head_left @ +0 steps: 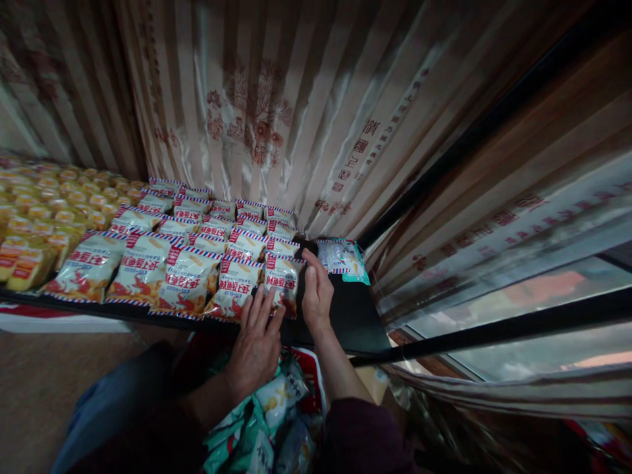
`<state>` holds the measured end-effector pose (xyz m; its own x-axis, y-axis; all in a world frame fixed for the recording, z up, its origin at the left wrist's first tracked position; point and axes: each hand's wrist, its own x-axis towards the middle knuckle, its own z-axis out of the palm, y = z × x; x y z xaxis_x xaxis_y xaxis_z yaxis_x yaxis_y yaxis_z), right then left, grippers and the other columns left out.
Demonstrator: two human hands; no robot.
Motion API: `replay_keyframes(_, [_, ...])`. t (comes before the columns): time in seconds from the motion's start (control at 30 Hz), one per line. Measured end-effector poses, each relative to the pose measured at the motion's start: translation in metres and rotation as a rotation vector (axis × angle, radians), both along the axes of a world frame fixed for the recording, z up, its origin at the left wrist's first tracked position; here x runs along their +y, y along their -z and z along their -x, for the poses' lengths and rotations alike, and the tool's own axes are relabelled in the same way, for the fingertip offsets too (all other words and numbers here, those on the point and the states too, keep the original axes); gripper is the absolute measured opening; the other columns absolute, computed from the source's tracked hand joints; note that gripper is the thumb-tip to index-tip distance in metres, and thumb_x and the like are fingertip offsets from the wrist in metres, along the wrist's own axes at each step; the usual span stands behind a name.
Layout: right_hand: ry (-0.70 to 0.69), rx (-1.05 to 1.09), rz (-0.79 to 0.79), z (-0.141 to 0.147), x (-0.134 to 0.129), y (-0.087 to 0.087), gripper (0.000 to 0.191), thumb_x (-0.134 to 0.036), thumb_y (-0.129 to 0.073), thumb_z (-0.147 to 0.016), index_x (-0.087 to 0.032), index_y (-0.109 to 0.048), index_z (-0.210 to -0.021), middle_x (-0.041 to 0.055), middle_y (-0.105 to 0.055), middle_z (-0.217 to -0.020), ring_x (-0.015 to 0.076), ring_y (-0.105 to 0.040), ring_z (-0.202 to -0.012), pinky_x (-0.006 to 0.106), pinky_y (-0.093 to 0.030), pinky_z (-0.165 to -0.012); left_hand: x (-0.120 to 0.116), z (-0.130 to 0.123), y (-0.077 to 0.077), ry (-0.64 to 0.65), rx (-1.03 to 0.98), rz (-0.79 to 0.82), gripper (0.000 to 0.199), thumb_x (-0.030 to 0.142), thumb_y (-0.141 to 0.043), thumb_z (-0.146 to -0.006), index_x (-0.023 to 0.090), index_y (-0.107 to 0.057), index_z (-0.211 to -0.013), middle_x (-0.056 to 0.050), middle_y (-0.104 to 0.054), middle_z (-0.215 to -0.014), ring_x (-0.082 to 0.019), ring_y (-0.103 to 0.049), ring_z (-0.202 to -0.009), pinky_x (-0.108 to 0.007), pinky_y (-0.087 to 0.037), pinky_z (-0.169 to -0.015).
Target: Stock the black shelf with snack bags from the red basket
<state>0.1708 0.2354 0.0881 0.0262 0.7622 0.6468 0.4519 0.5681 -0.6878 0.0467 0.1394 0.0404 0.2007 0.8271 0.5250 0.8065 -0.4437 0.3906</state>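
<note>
Rows of white snack bags [190,276] with red lettering and striped edges stand on a black tabletop [350,309]. My left hand [257,342] lies with fingers stretched over the lower front of the bags at the right end of the front row. Beside it, my right hand [317,289] is upright, its palm facing the right side of the end snack bag [281,280]. The fingers of the right hand are straight and close together, and nothing is held in them. Whether the palm touches the bag I cannot tell.
Yellow packaged snacks [64,204] fill the left of the table. A teal and white bag [345,257] lies at the back right. Below the table edge, a red and white container [316,375] holds several teal bags [241,428]. Pleated curtains [276,99] hang behind, with dark bars [444,151] at right.
</note>
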Motion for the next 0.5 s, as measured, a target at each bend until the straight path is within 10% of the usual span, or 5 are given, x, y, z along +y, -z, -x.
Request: replay_keyframes(0.5, [-0.135, -0.077, 0.519, 0.071, -0.089, 0.013, 0.047, -0.046, -0.033, -0.093, -0.018, -0.066, -0.112, 0.0119, -0.056, -0.130, 0.0234, -0.046, -0.127, 0.044, -0.033, -0.108, -0.025, 0.045, 0.017, -0.247, -0.083, -0.158, 0.048, 0.005, -0.041, -0.081, 0.012, -0.040, -0.129, -0.020, -0.026, -0.149, -0.032, -0.011, -0.142, -0.055, -0.034, -0.105])
